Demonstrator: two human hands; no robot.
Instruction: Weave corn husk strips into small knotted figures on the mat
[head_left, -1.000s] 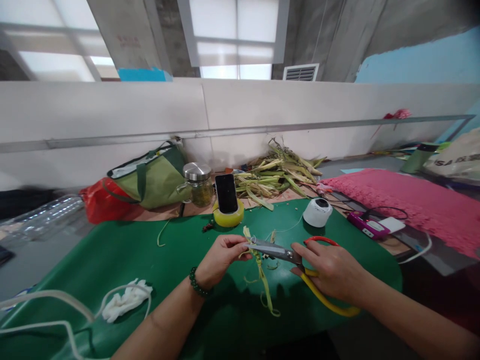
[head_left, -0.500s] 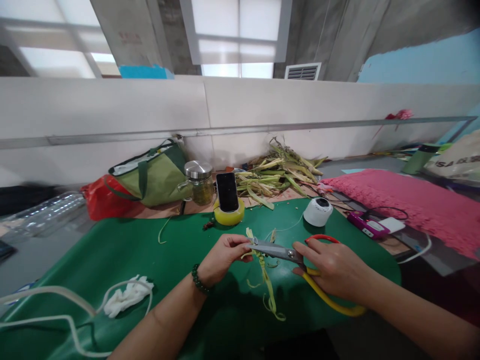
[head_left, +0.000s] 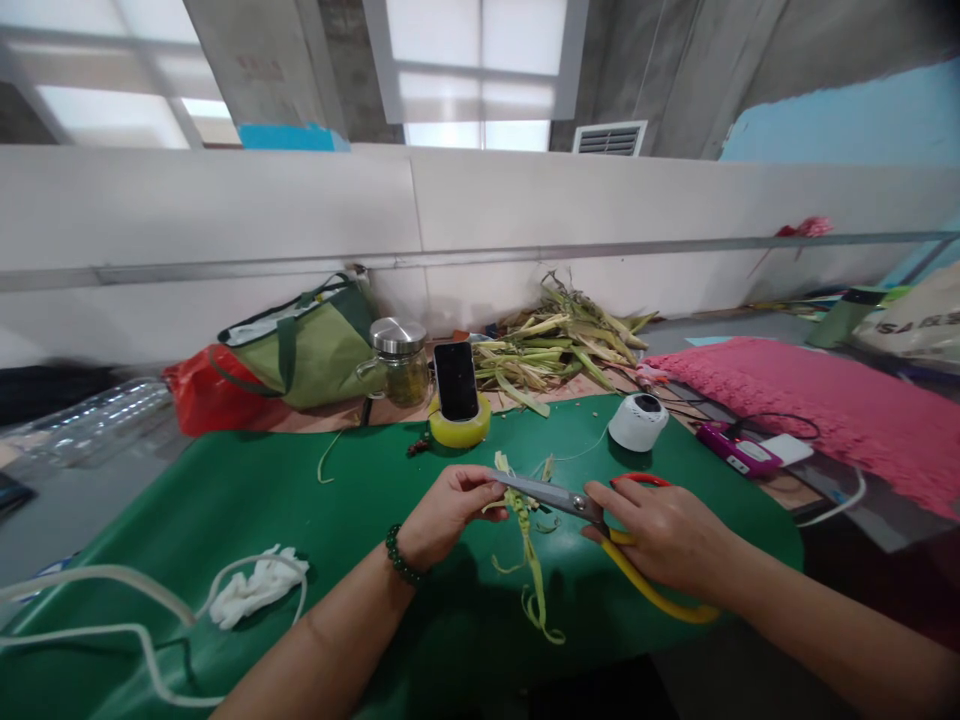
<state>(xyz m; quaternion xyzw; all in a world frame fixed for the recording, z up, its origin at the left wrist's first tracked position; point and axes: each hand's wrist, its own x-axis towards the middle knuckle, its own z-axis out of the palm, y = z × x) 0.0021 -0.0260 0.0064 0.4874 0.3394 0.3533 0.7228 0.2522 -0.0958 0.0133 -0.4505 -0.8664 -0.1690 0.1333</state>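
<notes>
My left hand [head_left: 457, 508], with a green bead bracelet at the wrist, pinches the top of a braided strand of pale green husk [head_left: 531, 560]. The strand's loose, curling end hangs down over the green mat. My right hand [head_left: 660, 535] grips scissors [head_left: 559, 495] with red and yellow handles. Their blades lie across the top of the strand, the tips at my left fingertips, and look closed together. A thin white thread [head_left: 581, 452] runs from near the strand to a white spool [head_left: 637, 424].
Behind the green mat [head_left: 375, 500] lies a heap of dry husks [head_left: 562, 340]. A phone [head_left: 455, 380] leans in a yellow tape roll [head_left: 459, 428] beside a glass jar [head_left: 401, 365]. White tissue [head_left: 259, 588] and a white cable [head_left: 112, 575] lie left; a pink cloth [head_left: 810, 400] lies right.
The scissor blades have closed across the top of the strand, and the handles have drawn slightly nearer each other. My left hand keeps its pinch almost in place.
</notes>
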